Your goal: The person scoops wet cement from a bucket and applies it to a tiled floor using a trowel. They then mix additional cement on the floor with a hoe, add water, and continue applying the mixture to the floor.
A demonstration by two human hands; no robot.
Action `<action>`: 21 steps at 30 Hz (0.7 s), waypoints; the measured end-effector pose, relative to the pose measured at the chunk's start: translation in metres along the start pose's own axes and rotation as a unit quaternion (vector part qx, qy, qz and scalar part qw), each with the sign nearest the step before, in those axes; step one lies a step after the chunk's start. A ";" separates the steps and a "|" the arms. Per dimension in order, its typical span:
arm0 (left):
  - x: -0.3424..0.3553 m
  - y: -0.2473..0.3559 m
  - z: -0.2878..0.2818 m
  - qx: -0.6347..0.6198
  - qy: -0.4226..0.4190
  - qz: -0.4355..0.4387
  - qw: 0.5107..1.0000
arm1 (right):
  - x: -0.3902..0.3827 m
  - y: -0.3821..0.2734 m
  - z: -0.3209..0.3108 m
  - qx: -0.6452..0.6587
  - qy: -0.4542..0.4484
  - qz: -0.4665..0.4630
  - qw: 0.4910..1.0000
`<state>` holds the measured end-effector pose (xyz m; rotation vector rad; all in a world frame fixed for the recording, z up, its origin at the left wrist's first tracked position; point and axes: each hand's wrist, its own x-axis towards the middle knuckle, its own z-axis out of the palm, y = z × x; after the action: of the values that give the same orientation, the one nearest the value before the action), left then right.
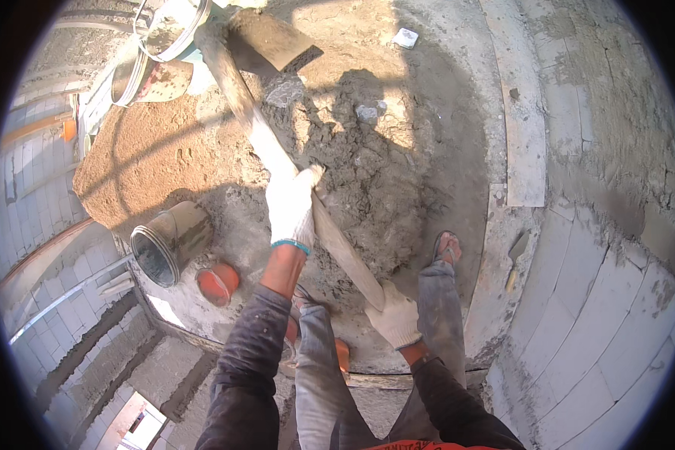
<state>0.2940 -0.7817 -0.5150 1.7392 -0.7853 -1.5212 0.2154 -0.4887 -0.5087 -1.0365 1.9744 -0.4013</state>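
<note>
Head view: we're standing on a rough, mortar-smeared floor [457,202], walled on the right by pale block wall [570,307]. More grey blockwork lies to the left of the grip, outside the slab edge. Sun hits the ground ahead of the hands; our shadow falls across part of it.

Just ahead and to the right of the left hand [291,202] sits a heap of wet grey mortar [352,172], lumpy on top. Left of that hand spreads a bank of brown sand [146,169]. Nearer, also left of it, a grey bucket [191,234] lies on its side, mouth toward us, with a small orange bucket [217,283] just beside it. Two more pails stand far ahead-left, close together. Right of both hands: a long plank [521,112] and, nearer, a trowel [514,255] lying flat.

Now the tool: a hoe [341,244] with a pale wooden handle runs diagonally through both grips. Left hand is wrapped round the mid-handle, right hand [394,315] closed on the near end (both in white knit gloves). The hoe's broad blade [270,41] is well beyond the left hand, ahead and left, near the pails; we can't tell whether it touches the ground.
</note>
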 end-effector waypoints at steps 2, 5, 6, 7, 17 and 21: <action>0.053 0.062 0.038 0.013 -0.054 0.052 0.997 | 0.077 -0.033 -0.022 0.040 -0.009 -0.002 0.999; 0.168 0.090 0.086 0.051 -0.115 0.103 0.987 | 0.158 -0.065 -0.053 0.041 0.003 -0.002 0.999; 0.179 0.080 0.101 0.093 -0.132 0.104 0.981 | 0.165 -0.063 -0.060 0.038 0.031 -0.017 0.999; 0.189 0.075 0.111 0.140 -0.142 0.109 0.974 | 0.158 -0.069 -0.067 0.037 0.018 0.019 0.999; 0.022 -0.113 0.021 0.358 -0.170 -0.111 0.911 | -0.084 -0.082 0.018 0.104 -0.092 0.257 0.956; -0.102 -0.127 -0.059 0.240 -0.155 -0.221 0.933 | -0.210 -0.079 0.055 0.039 -0.126 0.318 0.939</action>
<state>0.3391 -0.6198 -0.5549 2.1682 -1.0416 -2.0715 0.3635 -0.3651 -0.3804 -0.3325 1.9130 0.0137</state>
